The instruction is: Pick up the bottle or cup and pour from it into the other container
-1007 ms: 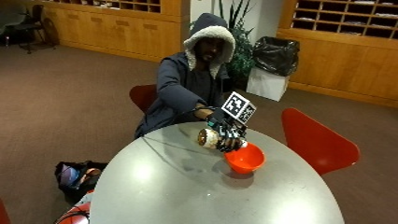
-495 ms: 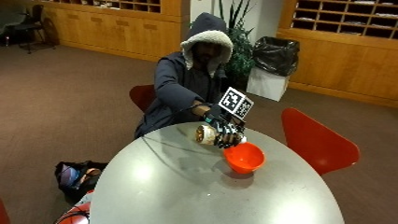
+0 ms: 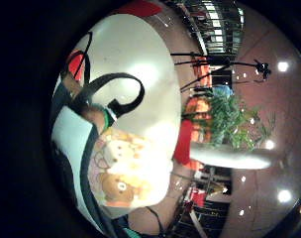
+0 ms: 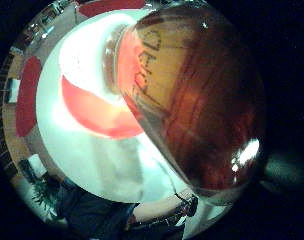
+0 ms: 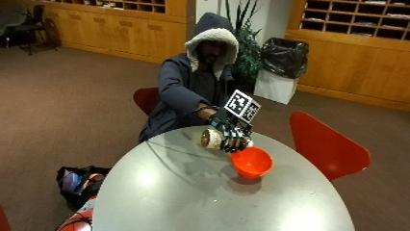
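In the outside view my gloved right hand (image 5: 232,137) grips a brown bottle (image 5: 212,138) that lies almost on its side above the round white table (image 5: 192,202). The bottle's base faces the camera and its far end points at the orange bowl (image 5: 251,162), which stands on the table just below and beside the hand. The thumb side palm view is filled by the amber bottle (image 4: 197,100), its narrow end over the orange bowl (image 4: 99,114). In the little finger side palm view the bottle's label (image 3: 116,171) shows cartoon bears. I cannot tell whether anything is flowing.
A red chair (image 5: 326,144) stands at the table's right and another (image 5: 147,98) behind the person. A dark bag (image 5: 77,180) lies on the floor at the left. The near half of the table (image 3: 135,64) is bare.
The hand and the tilted bottle have shifted slightly up and to the left. The bowl has stayed where it was.
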Demonstrator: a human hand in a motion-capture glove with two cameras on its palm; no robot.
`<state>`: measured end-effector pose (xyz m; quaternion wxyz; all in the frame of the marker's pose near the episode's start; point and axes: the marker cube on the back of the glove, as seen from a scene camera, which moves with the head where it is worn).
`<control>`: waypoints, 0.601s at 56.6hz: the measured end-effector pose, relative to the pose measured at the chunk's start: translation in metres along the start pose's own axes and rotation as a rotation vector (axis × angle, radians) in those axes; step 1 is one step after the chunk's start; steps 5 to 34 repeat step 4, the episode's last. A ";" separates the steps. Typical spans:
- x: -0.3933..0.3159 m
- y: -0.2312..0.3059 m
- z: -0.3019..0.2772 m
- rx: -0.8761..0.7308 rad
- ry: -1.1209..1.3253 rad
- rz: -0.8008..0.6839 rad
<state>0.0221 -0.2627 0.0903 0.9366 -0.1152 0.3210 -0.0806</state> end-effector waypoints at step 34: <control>0.001 -0.001 0.000 0.003 0.002 -0.004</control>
